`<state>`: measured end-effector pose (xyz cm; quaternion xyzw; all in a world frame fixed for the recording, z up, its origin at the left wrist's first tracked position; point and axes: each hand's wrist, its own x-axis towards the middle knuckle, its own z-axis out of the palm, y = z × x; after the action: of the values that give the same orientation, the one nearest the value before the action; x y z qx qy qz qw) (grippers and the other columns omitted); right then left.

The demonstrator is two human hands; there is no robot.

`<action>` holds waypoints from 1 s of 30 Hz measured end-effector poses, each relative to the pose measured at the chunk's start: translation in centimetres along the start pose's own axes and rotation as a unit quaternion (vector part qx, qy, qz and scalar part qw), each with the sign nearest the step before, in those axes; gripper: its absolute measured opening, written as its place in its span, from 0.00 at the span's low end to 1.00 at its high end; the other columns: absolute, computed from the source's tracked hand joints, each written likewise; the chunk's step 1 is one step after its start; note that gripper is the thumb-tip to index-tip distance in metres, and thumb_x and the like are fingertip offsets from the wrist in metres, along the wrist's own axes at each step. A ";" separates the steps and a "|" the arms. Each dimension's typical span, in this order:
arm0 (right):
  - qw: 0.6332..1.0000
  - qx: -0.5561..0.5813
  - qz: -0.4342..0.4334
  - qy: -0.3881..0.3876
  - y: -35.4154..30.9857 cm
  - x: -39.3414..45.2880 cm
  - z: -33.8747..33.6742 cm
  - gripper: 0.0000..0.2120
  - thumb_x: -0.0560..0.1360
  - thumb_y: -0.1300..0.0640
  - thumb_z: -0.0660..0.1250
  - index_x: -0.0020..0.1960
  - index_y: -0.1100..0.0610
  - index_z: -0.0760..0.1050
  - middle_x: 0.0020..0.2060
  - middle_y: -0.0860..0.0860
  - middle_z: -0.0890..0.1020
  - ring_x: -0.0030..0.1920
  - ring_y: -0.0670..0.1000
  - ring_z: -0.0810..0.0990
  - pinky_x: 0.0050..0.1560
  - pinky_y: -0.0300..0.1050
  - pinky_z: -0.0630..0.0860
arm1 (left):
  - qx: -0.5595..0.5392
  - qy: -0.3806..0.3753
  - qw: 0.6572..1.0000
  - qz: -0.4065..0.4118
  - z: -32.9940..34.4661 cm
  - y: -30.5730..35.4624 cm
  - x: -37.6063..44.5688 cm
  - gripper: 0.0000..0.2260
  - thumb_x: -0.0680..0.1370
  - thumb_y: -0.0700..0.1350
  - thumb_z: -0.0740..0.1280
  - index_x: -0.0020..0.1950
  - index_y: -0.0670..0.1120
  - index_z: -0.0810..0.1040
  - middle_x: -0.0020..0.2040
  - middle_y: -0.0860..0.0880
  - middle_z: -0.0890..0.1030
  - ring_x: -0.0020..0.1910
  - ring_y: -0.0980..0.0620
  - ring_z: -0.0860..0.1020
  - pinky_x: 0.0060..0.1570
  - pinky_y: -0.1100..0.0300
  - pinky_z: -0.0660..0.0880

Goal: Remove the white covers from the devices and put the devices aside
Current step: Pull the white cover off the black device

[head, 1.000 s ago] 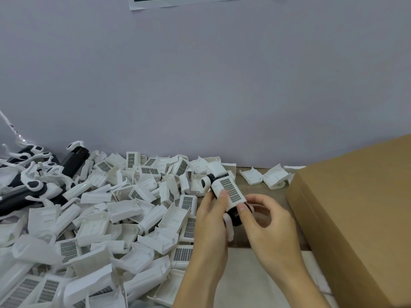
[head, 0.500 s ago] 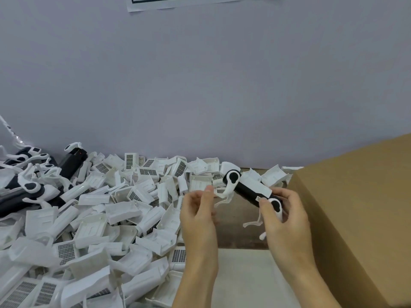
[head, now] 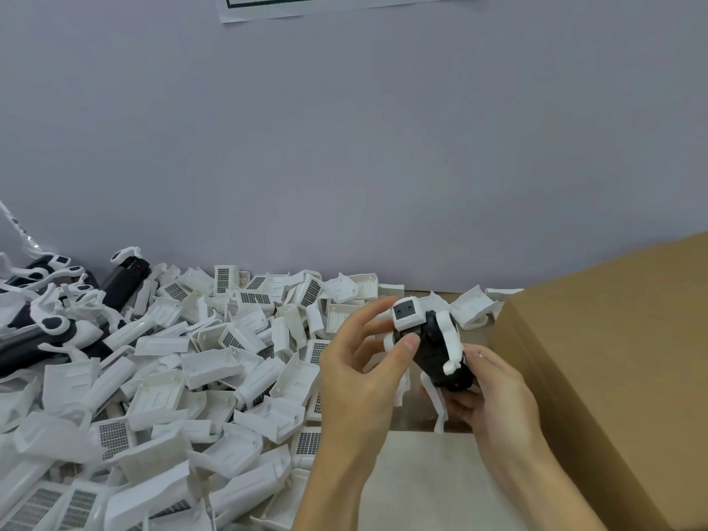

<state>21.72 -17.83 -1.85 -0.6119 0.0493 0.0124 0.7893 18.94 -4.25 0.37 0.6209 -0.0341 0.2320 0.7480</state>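
Cover's off now; device (head: 435,348) has swung upright between both hands, right hand (head: 494,392) cupping its base, left hand (head: 354,371) thumb pinching its side. Looks ready for the stripped heap (head: 46,320).

Device (head: 431,348) now turned end-on toward camera, pulled in closer between both hands versus half a second ago. Left hand (head: 360,373) closes in, thumb and fingers on its white end; right hand (head: 494,392) cradles it underneath.
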 end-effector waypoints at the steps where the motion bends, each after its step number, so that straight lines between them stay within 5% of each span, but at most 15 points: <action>1: 1.000 0.000 0.002 -0.002 0.0 0.0 0.1 0.14 0.83 0.60 0.57 0.51 0.63 0.81 0.43 0.62 0.85 0.42 0.62 0.85 0.38 0.49 0.79 | -0.002 0.000 1.000 0.000 0.0 0.1 0.0 0.18 0.75 0.35 0.74 0.54 0.59 0.84 0.48 0.53 0.86 0.47 0.56 0.84 0.46 0.66 0.78; 5: 1.000 0.009 -0.005 0.001 -0.2 -0.1 0.1 0.14 0.83 0.60 0.57 0.51 0.63 0.81 0.41 0.60 0.85 0.40 0.59 0.84 0.39 0.49 0.78 | -0.002 -0.009 1.000 -0.006 0.0 0.1 0.0 0.16 0.75 0.38 0.74 0.55 0.59 0.84 0.49 0.52 0.86 0.48 0.54 0.84 0.47 0.64 0.79; 9: 0.998 0.045 -0.028 0.026 -0.3 0.0 -0.1 0.11 0.82 0.62 0.59 0.51 0.61 0.81 0.43 0.58 0.84 0.40 0.54 0.82 0.39 0.46 0.73 | -0.028 -0.023 0.999 -0.036 -0.5 -0.2 0.3 0.14 0.72 0.49 0.71 0.57 0.55 0.84 0.54 0.47 0.86 0.57 0.45 0.83 0.59 0.49 0.78; 13: 0.990 0.060 -0.117 0.041 -0.4 -0.1 -0.3 0.10 0.79 0.66 0.65 0.50 0.54 0.81 0.47 0.56 0.84 0.48 0.57 0.81 0.41 0.46 0.77 | 0.002 -0.028 0.998 -0.057 -1.3 0.0 0.8 0.18 0.69 0.63 0.70 0.58 0.62 0.84 0.56 0.59 0.85 0.59 0.58 0.81 0.60 0.56 0.76; 16: 0.975 -0.005 -0.220 0.020 -0.5 -0.7 0.0 0.13 0.69 0.64 0.72 0.49 0.49 0.80 0.45 0.48 0.84 0.46 0.55 0.82 0.37 0.36 0.77 | -0.006 -0.022 0.996 -0.091 -1.7 -0.3 1.3 0.14 0.72 0.63 0.73 0.55 0.63 0.84 0.48 0.59 0.86 0.48 0.59 0.83 0.48 0.63 0.78; 19: 0.946 -0.102 -0.309 -0.008 -0.7 -1.1 0.6 0.16 0.66 0.62 0.71 0.50 0.49 0.79 0.49 0.50 0.81 0.52 0.52 0.82 0.49 0.38 0.78 | -0.004 0.021 0.992 -0.121 -1.9 -0.7 1.5 0.03 0.76 0.53 0.72 0.49 0.59 0.84 0.40 0.59 0.83 0.37 0.57 0.79 0.36 0.65 0.76; 22: 0.919 -0.172 -0.354 -0.029 -0.8 -1.3 1.1 0.18 0.65 0.64 0.72 0.52 0.51 0.78 0.52 0.48 0.78 0.56 0.51 0.79 0.55 0.39 0.76 | -0.023 0.058 0.988 -0.140 -2.2 -1.1 1.6 0.06 0.79 0.43 0.70 0.49 0.55 0.82 0.44 0.51 0.84 0.44 0.48 0.80 0.41 0.55 0.76; 26: 0.905 -0.211 -0.369 -0.022 -0.6 -1.4 1.1 0.19 0.66 0.63 0.73 0.55 0.50 0.77 0.54 0.46 0.77 0.58 0.50 0.78 0.57 0.35 0.74 | -0.032 0.071 0.987 -0.143 -2.4 -1.1 1.6 0.05 0.78 0.43 0.71 0.52 0.53 0.82 0.47 0.49 0.85 0.48 0.45 0.81 0.47 0.49 0.77; 30: 0.896 -0.237 -0.375 0.014 -0.3 -0.9 0.6 0.20 0.72 0.66 0.75 0.59 0.50 0.78 0.55 0.44 0.79 0.57 0.48 0.80 0.57 0.36 0.75 | 0.005 0.044 0.993 -0.112 -2.6 -0.6 1.5 0.06 0.76 0.49 0.74 0.52 0.51 0.83 0.42 0.52 0.84 0.42 0.54 0.80 0.41 0.60 0.78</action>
<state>20.91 -17.24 -1.32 -0.7540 -0.1773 -0.2822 0.5660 19.89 -1.41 -0.23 0.6137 0.0693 0.1741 0.7669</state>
